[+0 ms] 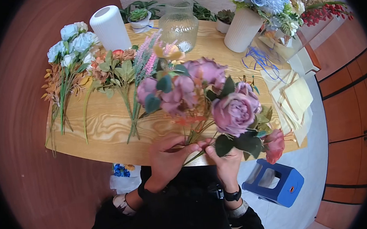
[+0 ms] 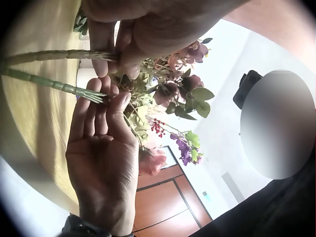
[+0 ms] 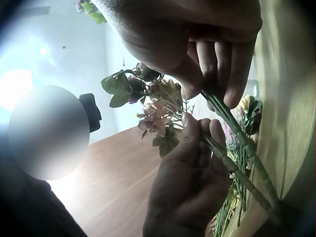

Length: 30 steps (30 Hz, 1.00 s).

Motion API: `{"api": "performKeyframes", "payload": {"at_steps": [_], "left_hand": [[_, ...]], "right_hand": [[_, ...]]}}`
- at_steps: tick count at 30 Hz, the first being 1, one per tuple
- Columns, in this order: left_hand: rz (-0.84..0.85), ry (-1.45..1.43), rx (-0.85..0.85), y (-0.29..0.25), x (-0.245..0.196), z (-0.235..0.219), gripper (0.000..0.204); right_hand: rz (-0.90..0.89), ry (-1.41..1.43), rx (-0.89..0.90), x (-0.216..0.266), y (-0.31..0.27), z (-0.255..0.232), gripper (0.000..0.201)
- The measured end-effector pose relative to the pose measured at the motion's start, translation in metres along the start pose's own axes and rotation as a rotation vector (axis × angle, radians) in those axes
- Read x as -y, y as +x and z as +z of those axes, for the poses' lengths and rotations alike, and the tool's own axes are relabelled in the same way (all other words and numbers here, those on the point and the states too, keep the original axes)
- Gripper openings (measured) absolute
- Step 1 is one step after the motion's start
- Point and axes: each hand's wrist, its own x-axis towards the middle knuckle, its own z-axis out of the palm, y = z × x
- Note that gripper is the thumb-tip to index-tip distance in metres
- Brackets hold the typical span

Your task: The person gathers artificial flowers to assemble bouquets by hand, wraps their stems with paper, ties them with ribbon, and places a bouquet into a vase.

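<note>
At the table's front edge, my left hand (image 1: 167, 159) and right hand (image 1: 228, 164) meet, pinching the green flower stems (image 2: 49, 85) between thumbs and fingers. Two stems stick out past the fingers in the wrist views, their ends spread apart. From the right hand rises a large mauve rose (image 1: 234, 113) with dark leaves, beside a drooping reddish-pink flower (image 1: 274, 146). More mauve blooms (image 1: 178, 96) with blue-green leaves lean over the table above the left hand, slightly blurred. Part of the stems is hidden behind the fingers.
Blue and white roses (image 1: 72, 43), brownish-orange flowers (image 1: 105, 69) and pink sprigs lie on the wooden table (image 1: 105, 140). Behind stand a white vase (image 1: 110, 28), a glass vase (image 1: 179, 26) and a filled ribbed vase (image 1: 241, 31). Wrapping paper (image 1: 294, 97) lies right; a blue stool (image 1: 276, 182) stands below.
</note>
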Motion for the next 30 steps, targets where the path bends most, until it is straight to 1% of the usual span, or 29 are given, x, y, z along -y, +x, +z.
{"api": "performKeyframes", "payload": {"at_steps": [1, 2, 3, 4, 5, 6, 8, 9, 10, 12, 13, 15, 16, 18, 19, 20, 21, 22, 23, 24, 26, 30], "left_hand": [[-0.021, -0.058, -0.001, -0.001, -0.002, 0.0, 0.016], [-0.023, -0.059, 0.009, -0.003, 0.002, 0.0, 0.016], [0.035, -0.045, -0.116, -0.007, 0.011, 0.0, 0.014], [0.093, -0.029, -0.242, -0.009, 0.019, -0.003, 0.014], [0.127, 0.241, -0.152, -0.006, 0.024, -0.017, 0.016], [0.129, 0.243, -0.141, -0.005, 0.025, -0.019, 0.016], [-0.004, -0.103, -0.195, 0.003, 0.019, -0.019, 0.019], [0.007, -0.084, -0.224, 0.005, 0.011, -0.014, 0.007], [0.009, -0.08, -0.221, 0.004, 0.013, -0.014, 0.007], [-0.091, -0.154, -0.277, 0.001, 0.021, -0.014, 0.015], [-0.091, -0.151, -0.276, -0.003, 0.02, -0.013, 0.015], [-0.068, -0.278, -0.124, -0.008, 0.016, -0.006, 0.016], [-0.068, -0.276, -0.122, -0.007, 0.008, -0.004, 0.016], [0.206, 0.067, 0.018, -0.005, -0.013, 0.0, 0.017], [-0.034, -0.094, 0.075, -0.007, -0.015, 0.003, 0.019], [-0.037, -0.09, 0.073, -0.007, -0.012, 0.003, 0.019], [-0.109, -0.038, 0.086, -0.005, -0.005, 0.003, 0.02], [-0.181, 0.014, 0.099, -0.003, 0.003, 0.004, 0.021], [-0.134, 0.047, 0.092, -0.003, 0.01, 0.004, 0.021], [-0.134, 0.049, 0.087, -0.003, 0.013, 0.005, 0.021], [-0.084, 0.031, 0.057, -0.003, 0.015, 0.006, 0.021], [-0.062, 0.037, 0.041, -0.005, 0.018, 0.003, 0.021]], "right_hand": [[-0.01, -0.059, 0.006, 0.0, -0.001, -0.001, 0.005], [-0.008, -0.06, -0.005, 0.004, -0.002, -0.002, 0.005], [0.016, 0.058, 0.029, 0.012, -0.003, 0.0, 0.003], [0.04, 0.179, 0.062, 0.017, -0.002, 0.002, 0.009], [0.059, 0.337, 0.058, 0.017, 0.001, 0.007, 0.007], [0.058, 0.34, 0.047, 0.017, 0.0, 0.008, 0.007], [0.144, 0.367, 0.028, 0.019, -0.001, 0.009, 0.009], [0.106, 0.337, 0.05, 0.017, -0.002, 0.008, 0.01], [0.105, 0.341, 0.047, 0.019, -0.002, 0.009, 0.01], [0.023, 0.208, 0.043, 0.024, -0.003, 0.011, 0.01], [0.023, 0.211, 0.042, 0.024, -0.003, 0.008, 0.01], [0.09, -0.261, 0.131, 0.022, -0.004, -0.001, 0.007], [0.091, -0.26, 0.13, 0.02, -0.005, -0.001, 0.007], [-0.176, -0.33, 0.0, 0.011, -0.005, 0.0, 0.006], [-0.307, -0.362, -0.064, 0.007, -0.007, 0.002, 0.008], [0.07, 0.005, -0.046, 0.005, -0.012, 0.006, 0.004], [0.072, 0.009, -0.043, 0.005, -0.01, 0.007, 0.004], [0.033, -0.008, 0.003, 0.006, -0.006, 0.007, 0.004], [-0.006, -0.026, 0.05, 0.006, -0.004, 0.008, 0.004], [-0.006, -0.023, 0.056, 0.007, -0.005, 0.011, 0.004], [0.071, 0.135, 0.01, 0.009, -0.005, 0.019, 0.012], [0.068, 0.083, 0.015, 0.007, -0.008, 0.022, 0.012]]}}
